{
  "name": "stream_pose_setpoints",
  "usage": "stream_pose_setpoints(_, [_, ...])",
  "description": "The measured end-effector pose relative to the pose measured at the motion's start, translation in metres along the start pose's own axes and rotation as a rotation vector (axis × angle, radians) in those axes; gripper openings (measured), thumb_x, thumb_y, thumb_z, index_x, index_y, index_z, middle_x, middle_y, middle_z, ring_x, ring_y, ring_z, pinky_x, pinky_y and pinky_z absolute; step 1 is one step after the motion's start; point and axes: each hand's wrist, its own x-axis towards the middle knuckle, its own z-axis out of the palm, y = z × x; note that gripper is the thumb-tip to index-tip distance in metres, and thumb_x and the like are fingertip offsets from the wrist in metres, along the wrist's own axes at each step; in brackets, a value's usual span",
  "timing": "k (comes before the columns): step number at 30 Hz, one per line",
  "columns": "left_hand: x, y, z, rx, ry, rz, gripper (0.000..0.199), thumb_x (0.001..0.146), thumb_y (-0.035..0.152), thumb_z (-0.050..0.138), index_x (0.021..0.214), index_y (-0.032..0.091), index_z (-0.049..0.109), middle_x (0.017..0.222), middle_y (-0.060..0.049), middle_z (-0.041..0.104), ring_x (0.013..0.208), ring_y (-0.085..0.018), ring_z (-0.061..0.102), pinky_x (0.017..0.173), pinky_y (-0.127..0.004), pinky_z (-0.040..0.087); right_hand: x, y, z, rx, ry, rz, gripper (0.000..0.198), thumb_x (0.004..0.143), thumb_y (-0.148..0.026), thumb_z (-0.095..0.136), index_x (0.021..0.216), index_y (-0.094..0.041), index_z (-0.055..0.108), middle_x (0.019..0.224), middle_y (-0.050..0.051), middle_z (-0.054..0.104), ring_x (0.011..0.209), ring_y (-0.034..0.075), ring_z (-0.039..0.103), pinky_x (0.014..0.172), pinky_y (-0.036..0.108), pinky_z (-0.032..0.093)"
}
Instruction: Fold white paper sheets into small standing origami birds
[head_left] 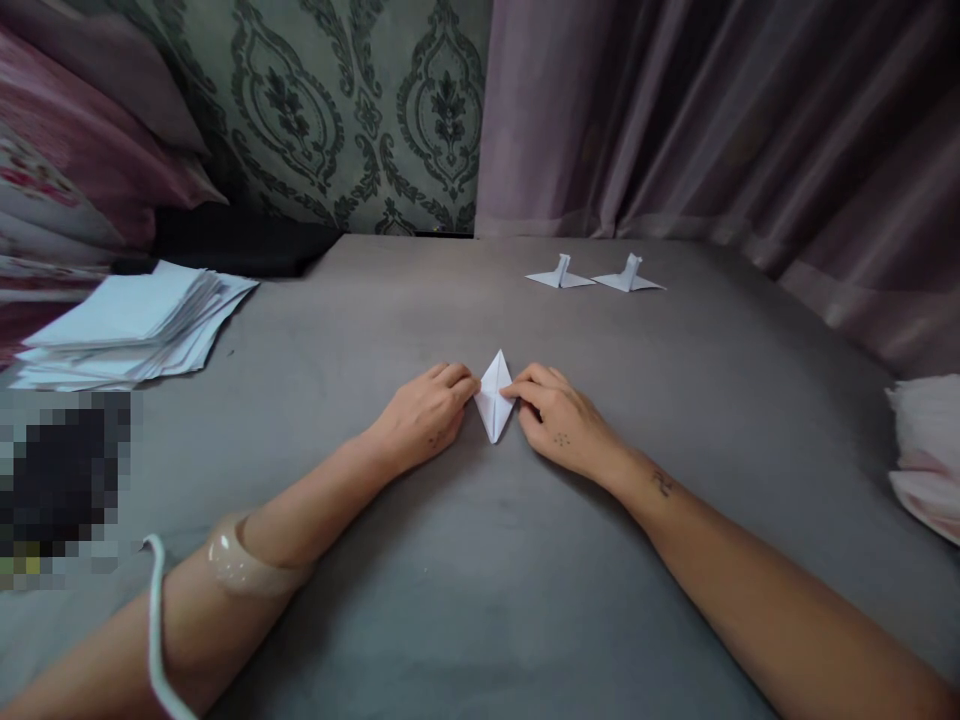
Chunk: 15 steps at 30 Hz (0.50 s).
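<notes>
A white folded paper diamond [494, 408] lies on the grey cloth surface, its long points facing toward and away from me. A crease runs down its middle. My left hand [435, 405] grips its left corner, fingers pressed together. On the opposite side, my right hand [556, 410] holds the right edge, with the index finger laid on the paper and the thumb tucked below. The fingertips partly cover both side corners.
Two folded white paper birds [560, 275] stand side by side at the far right. A stack of white paper sheets [127, 312] lies at the left, before a black folded cloth [240, 240]. A white cord [156, 620] crosses near my left forearm. Curtains [570, 120] hang behind.
</notes>
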Motion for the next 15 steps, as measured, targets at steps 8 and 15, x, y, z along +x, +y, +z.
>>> stream_pose_setpoints(8, [0.002, -0.019, 0.013, -0.267, 0.133, 0.078, 0.031, 0.093, 0.018, 0.044, 0.119, 0.015, 0.06, 0.107, -0.012, 0.059, 0.097, -0.02, 0.057, 0.09, -0.036, 0.048, 0.003, 0.008, 0.006, 0.135, -0.006, 0.056, 0.047, 0.074, -0.005, 0.047, 0.116, -0.017, 0.062, 0.117, 0.01, 0.058, 0.105, 0.021, 0.057, 0.094, 0.035, 0.046])
stream_pose_setpoints(15, [0.008, -0.018, 0.014, -0.2, 0.135, 0.081, 0.032, 0.099, 0.029, 0.037, 0.105, 0.015, 0.065, 0.1, -0.011, 0.061, 0.093, -0.02, 0.058, 0.085, -0.034, 0.048, 0.002, 0.002, 0.003, 0.084, -0.056, 0.028, 0.051, 0.072, -0.011, 0.053, 0.122, -0.017, 0.06, 0.128, 0.011, 0.054, 0.116, 0.026, 0.051, 0.103, 0.04, 0.041])
